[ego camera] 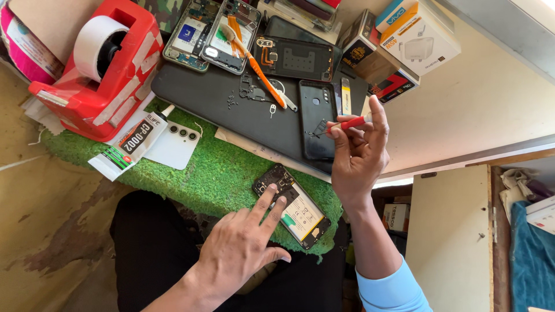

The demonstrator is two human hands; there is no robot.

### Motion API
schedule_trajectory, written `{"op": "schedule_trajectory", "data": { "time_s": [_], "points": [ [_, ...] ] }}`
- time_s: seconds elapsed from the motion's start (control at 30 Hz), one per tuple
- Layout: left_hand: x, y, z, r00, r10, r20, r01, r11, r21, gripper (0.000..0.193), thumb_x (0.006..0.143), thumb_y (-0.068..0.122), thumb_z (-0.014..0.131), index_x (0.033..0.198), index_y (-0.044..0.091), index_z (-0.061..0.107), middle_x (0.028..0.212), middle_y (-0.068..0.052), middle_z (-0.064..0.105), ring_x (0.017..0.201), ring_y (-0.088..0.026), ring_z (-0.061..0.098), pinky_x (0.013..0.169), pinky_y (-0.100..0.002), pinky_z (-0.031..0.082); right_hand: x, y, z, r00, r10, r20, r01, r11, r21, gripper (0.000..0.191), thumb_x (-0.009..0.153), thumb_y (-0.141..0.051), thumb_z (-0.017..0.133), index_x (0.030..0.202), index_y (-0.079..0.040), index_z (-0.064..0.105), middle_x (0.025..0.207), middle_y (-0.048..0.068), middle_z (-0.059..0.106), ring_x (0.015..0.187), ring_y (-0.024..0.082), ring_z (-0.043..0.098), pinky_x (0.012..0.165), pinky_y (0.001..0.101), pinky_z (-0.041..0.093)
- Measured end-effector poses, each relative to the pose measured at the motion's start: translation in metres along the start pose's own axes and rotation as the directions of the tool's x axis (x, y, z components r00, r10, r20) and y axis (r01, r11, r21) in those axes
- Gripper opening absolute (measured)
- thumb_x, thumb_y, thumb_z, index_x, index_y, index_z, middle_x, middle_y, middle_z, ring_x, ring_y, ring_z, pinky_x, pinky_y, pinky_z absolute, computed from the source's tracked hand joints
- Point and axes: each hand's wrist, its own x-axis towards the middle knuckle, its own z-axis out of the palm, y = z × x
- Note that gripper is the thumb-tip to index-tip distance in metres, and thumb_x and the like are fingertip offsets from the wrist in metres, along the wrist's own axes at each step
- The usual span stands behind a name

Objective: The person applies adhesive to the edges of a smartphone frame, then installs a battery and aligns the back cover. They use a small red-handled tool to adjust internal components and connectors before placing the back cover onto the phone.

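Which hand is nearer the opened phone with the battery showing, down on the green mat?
Left. The left hand has its fingertips resting on the opened phone. The right hand is raised above and beyond it, holding a red screwdriver near the black back cover.

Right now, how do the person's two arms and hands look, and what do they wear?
Both hands are bare, with no gloves, rings or watch visible. The right hand has a light blue sleeve ending below the forearm. The left hand shows a bare forearm with no sleeve in view.
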Motion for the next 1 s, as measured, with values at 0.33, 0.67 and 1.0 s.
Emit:
{"op": "schedule_trajectory", "data": {
  "time_s": [0.33,0.67,1.0],
  "points": [
    [-0.001,-0.003,0.002,1.0,0.006,-0.021,-0.006,1.0,-0.004,0.104,0.071,0.064,0.075,0.15,0.002,0.047,0.155,-0.028,0.041,0.081,-0.03,0.068,0.073,-0.041,0.059,-0.002,-0.015,-0.001,0.998,0.068,-0.015,-0.067,0.994,0.087,0.067,0.11,0.012,0.058,0.165,-0.004,0.024,0.122,0.014,0.062,0.109,0.02,0.071,0.099,0.0332,0.065],
    [-0.013,0.0,-0.003,1.0,-0.005,-0.022,0.005,1.0,-0.012,0.11,0.07,0.061,0.077,0.149,-0.004,0.037,0.155,-0.026,0.042,0.083,-0.031,0.063,0.076,-0.042,0.055,-0.033,-0.048,0.024,0.979,0.139,0.148,-0.17,0.959,0.226,0.065,0.103,0.009,0.058,0.159,-0.002,0.027,0.116,0.017,0.068,0.104,0.022,0.075,0.091,0.0337,0.067],
    [-0.016,0.003,-0.016,0.999,0.001,0.042,-0.002,0.999,0.041,0.116,0.067,0.06,0.079,0.151,-0.007,0.036,0.156,-0.027,0.041,0.081,-0.027,0.061,0.074,-0.04,0.055,-0.056,-0.044,0.048,0.931,0.248,0.268,-0.314,0.919,0.239,0.064,0.102,0.009,0.056,0.158,-0.002,0.027,0.118,0.015,0.066,0.106,0.02,0.072,0.096,0.0327,0.063]
  ]
}}
